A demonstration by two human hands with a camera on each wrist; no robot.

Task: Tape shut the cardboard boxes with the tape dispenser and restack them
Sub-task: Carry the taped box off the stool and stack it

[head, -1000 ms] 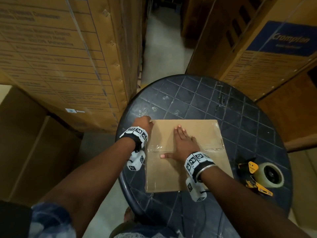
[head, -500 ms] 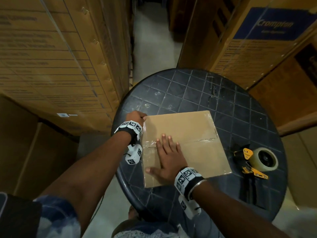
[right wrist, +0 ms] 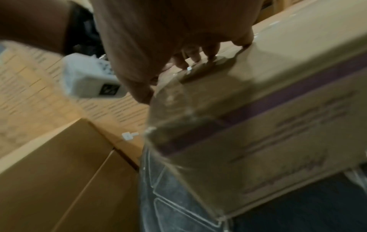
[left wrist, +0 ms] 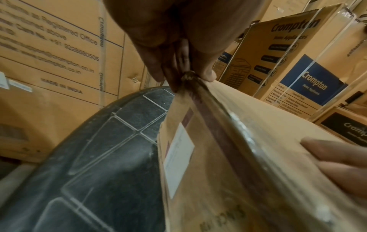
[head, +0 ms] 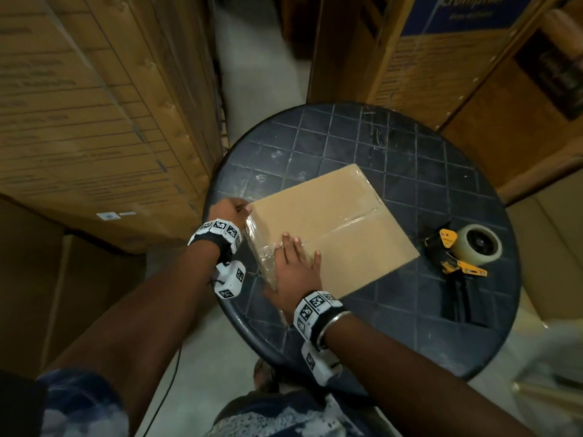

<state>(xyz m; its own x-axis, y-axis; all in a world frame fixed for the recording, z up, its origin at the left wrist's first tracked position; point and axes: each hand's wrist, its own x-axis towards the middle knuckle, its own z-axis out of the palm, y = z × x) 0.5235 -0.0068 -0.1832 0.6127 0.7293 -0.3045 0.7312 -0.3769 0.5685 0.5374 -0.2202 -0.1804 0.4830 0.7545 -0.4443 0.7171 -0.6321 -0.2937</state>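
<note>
box (head: 334,228): flat on round dark bench (head: 441,171), left-of-centre, turned at an angle; clear tape (head: 340,223) runs along top seam and wraps down the near-left end.
left hand (head: 228,209): at box's far-left corner; head view shows only knuckles. Left wrist view shows fingers (left wrist: 208,73) and thumb pinched on the corner edge, gripping the box there.
right hand (head: 296,269): flat on box top near the taped end, fingers straight and together, pressing down; holds nothing. Thumb hangs over the near-left edge.
right wrist view: blurred; shows fingertips (right wrist: 243,40) on the top and a purple stripe and print on the box side, not seen from head.
left wrist view: white label (left wrist: 178,155) on box end face under tape; hidden from head.
dispenser (head: 463,250): lies on bench right of box, apart from it, untouched; yellow and black frame, roll facing up-right.
cartons (head: 94,105): big printed stacks around the bench.
</note>
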